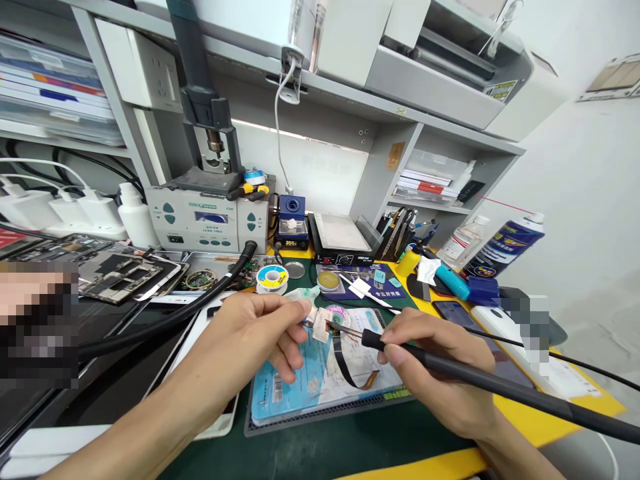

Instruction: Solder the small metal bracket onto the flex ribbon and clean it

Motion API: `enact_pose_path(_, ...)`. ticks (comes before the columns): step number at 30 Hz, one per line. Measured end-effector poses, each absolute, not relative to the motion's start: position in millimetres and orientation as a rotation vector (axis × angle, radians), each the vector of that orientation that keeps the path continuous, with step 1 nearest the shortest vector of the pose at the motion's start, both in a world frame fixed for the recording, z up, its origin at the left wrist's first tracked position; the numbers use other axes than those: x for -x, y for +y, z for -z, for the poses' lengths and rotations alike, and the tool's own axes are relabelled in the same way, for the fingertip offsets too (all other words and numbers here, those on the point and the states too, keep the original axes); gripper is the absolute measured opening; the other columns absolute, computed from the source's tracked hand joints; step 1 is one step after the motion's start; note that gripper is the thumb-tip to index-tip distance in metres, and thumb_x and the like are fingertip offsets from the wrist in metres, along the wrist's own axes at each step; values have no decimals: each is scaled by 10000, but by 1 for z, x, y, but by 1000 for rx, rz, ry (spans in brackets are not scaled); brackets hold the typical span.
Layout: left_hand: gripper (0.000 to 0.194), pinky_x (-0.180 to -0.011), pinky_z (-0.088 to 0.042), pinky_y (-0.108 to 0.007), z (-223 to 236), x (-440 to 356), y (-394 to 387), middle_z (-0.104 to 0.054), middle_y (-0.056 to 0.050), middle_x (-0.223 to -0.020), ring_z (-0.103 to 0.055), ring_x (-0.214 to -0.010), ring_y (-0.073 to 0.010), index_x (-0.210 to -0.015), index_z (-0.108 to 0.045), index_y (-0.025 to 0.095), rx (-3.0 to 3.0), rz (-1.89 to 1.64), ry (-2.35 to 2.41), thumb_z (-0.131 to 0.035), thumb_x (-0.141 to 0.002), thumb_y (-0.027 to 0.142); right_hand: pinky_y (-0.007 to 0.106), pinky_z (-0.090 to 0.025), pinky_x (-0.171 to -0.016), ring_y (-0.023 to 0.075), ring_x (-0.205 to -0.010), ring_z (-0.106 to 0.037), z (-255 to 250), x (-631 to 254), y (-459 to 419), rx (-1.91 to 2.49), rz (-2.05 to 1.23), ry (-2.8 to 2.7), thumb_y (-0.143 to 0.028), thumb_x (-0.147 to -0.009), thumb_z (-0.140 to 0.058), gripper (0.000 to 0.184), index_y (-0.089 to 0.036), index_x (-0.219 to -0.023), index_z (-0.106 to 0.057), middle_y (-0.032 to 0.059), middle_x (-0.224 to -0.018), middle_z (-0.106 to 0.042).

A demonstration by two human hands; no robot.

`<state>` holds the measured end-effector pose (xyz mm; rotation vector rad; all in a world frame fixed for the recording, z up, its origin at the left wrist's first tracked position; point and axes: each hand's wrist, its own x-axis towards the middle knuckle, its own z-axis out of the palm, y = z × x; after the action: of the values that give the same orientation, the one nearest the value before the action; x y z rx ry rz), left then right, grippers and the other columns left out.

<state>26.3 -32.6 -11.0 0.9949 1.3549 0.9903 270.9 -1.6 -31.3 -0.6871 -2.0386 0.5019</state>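
My left hand [265,327] pinches a small pale part [320,325] between thumb and fingertips, its other fingers curled below. From that part hangs a dark flex cable [345,367] that curves to a brown end over a blue-and-white packet [295,387]. A soldering iron [525,393] lies in the grip of my right hand [440,353], its tip pointing left and meeting or nearly meeting the part. Whether the tip touches cannot be made out. Behind the part sits a pink-and-white spool [340,315], partly hidden.
A solder spool [273,278] and a round flux tin [329,280] stand behind my hands. Farther back are a rework station [210,220], a soldering iron stand [293,223] and a hot plate [345,239]. A thick black hose [220,290] crosses at left. Phones [480,340] lie at right.
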Motion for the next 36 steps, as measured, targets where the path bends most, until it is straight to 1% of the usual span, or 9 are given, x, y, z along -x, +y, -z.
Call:
enact_pose_path(3,421,-505,-504,-268,11,-26,-33,-682,-55,-547,-602,-467,-173,-656,-666,156,-981,-989,1358,-662,-829,540,275,-531,-672,147,-715,-668,32,-271,-1,660,-509,-2034,-63,-836,-666,227,-266,-937,-671,-21,-794,-695)
enact_pose_path(7,445,-485,-494,-255,13,-26,-32,-678,-57,-525,-603,-449,-171,-626,-656,157,-978,-999,1346,-660,-814,560,271,-524,-652,144,-700,-660,32,-271,0,663,-513,-2031,-50,-832,-663,241,-259,-952,-674,-16,-794,-693)
enact_pose_path(11,423,-490,-495,-250,13,-26,-32,-682,-56,-526,-606,-442,-167,-628,-656,159,-981,-995,1363,-668,-815,538,285,-531,-672,154,-712,-670,31,-271,-1,638,-493,-2040,-57,-826,-670,225,-251,-939,-675,-7,-801,-698)
enact_pose_path(17,435,-502,-494,-248,11,-27,-33,-682,-47,-543,-599,-463,-164,-652,-652,163,-989,-992,1338,-606,-859,542,288,-527,-662,157,-699,-663,31,-271,-2,646,-494,-2035,-46,-820,-669,237,-253,-935,-673,-3,-797,-695)
enact_pose_path(26,410,-478,-495,-264,10,-27,-32,-667,-65,-520,-591,-441,-168,-612,-653,156,-912,-992,1315,-683,-817,511,290,-525,-637,162,-683,-658,30,-270,-2,644,-511,-2027,-52,-823,-663,221,-244,-932,-678,9,-784,-692)
enact_pose_path(32,443,-457,-488,-244,15,-27,-32,-654,-56,-508,-571,-431,-148,-617,-639,147,-874,-1006,1254,-658,-840,530,287,-521,-638,157,-681,-658,31,-269,-1,626,-505,-2020,-55,-812,-668,228,-251,-927,-671,-1,-777,-691)
enact_pose_path(36,425,-454,-485,-238,19,-26,-30,-654,-59,-512,-570,-422,-139,-626,-640,139,-842,-996,1240,-672,-835,507,301,-521,-633,170,-682,-661,31,-270,-2,600,-518,-2027,-50,-802,-662,225,-244,-915,-668,12,-778,-699)
